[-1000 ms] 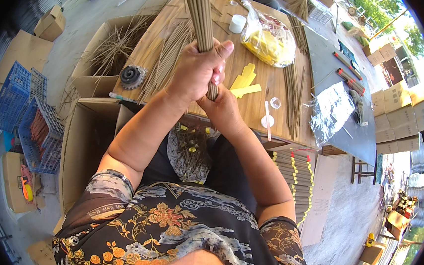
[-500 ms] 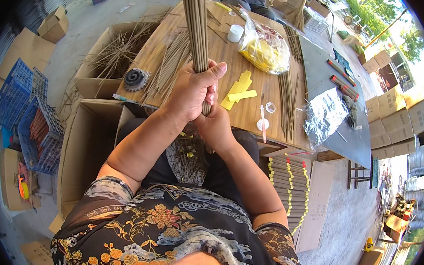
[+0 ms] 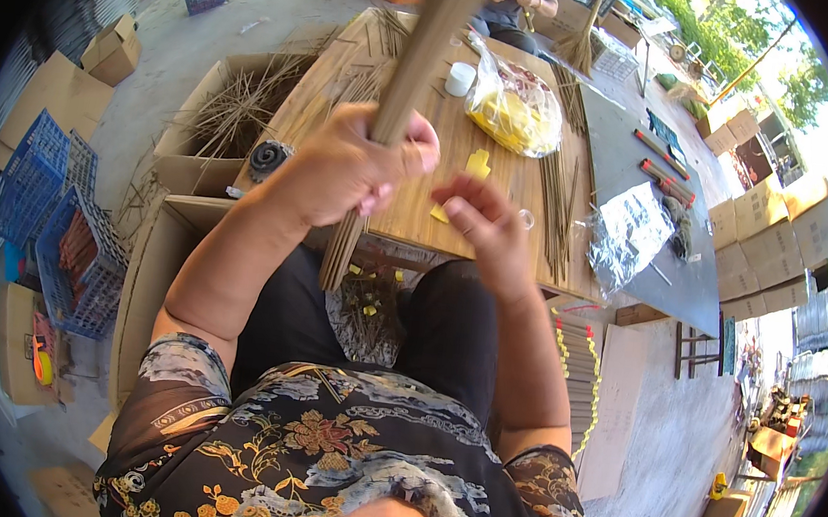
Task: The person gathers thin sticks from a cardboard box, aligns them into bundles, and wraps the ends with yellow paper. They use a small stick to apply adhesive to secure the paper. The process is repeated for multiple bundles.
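Observation:
My left hand (image 3: 348,166) is closed around a thick bundle of thin brown sticks (image 3: 421,45), held upright and tilted away over the wooden table (image 3: 418,210). The bundle's lower end (image 3: 341,253) hangs below my fist, past the table's near edge. My right hand (image 3: 480,220) is just to the right of the bundle, fingers spread and apart from it, holding nothing that I can see. Small yellow paper pieces (image 3: 478,163) lie on the table behind my right hand.
A clear bag of yellow and red items (image 3: 513,106), a white cup (image 3: 460,77) and loose sticks (image 3: 559,212) lie on the table. Cardboard boxes of sticks (image 3: 241,109) stand at left, blue crates (image 3: 62,221) farther left. Another person (image 3: 512,4) sits across. Finished bundles (image 3: 575,368) lie at right.
My right hand has let go of the bundle and moved to the right with its fingers spread. My left hand keeps its grip, and the bundle now leans more to the right.

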Tool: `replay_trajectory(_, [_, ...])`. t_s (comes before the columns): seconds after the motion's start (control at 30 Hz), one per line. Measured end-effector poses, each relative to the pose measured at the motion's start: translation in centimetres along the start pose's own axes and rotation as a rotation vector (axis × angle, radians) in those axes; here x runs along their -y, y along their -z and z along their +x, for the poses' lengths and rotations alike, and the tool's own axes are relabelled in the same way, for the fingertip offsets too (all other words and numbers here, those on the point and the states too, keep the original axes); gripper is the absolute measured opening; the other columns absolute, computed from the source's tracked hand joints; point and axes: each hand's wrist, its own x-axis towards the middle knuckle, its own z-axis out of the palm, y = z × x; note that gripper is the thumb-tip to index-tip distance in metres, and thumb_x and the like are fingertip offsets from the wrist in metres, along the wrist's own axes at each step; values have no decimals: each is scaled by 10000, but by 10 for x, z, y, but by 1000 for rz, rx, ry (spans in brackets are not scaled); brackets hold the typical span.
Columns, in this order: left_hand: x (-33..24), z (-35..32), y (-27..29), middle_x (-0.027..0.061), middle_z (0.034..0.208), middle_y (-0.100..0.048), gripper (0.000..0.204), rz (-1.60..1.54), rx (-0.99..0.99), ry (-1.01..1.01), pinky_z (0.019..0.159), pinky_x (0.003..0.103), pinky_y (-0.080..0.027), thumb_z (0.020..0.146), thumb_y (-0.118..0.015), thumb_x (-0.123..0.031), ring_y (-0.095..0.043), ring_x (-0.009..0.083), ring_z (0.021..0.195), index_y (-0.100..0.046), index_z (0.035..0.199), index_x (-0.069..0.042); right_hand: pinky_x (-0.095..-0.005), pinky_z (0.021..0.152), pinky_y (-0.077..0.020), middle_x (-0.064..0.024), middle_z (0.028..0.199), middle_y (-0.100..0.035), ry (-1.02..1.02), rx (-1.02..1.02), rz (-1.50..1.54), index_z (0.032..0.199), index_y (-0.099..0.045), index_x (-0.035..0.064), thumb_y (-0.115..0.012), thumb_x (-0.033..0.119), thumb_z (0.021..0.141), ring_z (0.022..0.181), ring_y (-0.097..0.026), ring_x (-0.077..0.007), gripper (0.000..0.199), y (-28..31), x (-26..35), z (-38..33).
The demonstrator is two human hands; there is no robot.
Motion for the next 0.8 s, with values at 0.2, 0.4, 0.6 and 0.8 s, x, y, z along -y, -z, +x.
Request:
replay_trajectory(0.2, [39, -9, -31, -12, 549, -456, 119, 184, 259, 225, 341, 179, -322, 765, -644, -95, -415, 55, 389, -552, 780, -23, -291, 785, -447, -123, 918, -598, 164, 210, 342, 1088, -442, -44, -623, 234, 791, 889, -561, -174, 445, -31, 38, 8])
replay_trajectory(0.4, [51, -6, -16, 29, 557, -490, 158, 71, 452, 538, 380, 194, -361, 732, -632, -82, -466, 66, 433, -520, 829, -28, -311, 584, -508, -91, 621, -543, 173, 76, 500, 775, -454, 40, -528, 207, 871, 597, -568, -176, 206, -39, 22, -3])
replay_trajectory(0.6, [68, -13, -26, 140, 826, -600, 437, 902, 33, -184, 618, 309, -479, 715, -669, -121, -601, 223, 678, -492, 1094, 7, -290, 459, -436, -44, 533, -451, 247, -188, 624, 734, -451, 44, -544, 199, 864, 458, -477, -151, 223, -28, 14, 10])
replay_trajectory(0.8, [111, -10, -34, 102, 776, -594, 289, 827, -166, -277, 633, 292, -464, 761, -619, -91, -603, 226, 718, -519, 1018, -6, -295, 484, -445, -36, 558, -450, 213, -268, 522, 764, -466, 37, -573, 198, 844, 479, -463, -134, 210, -30, 16, 5])
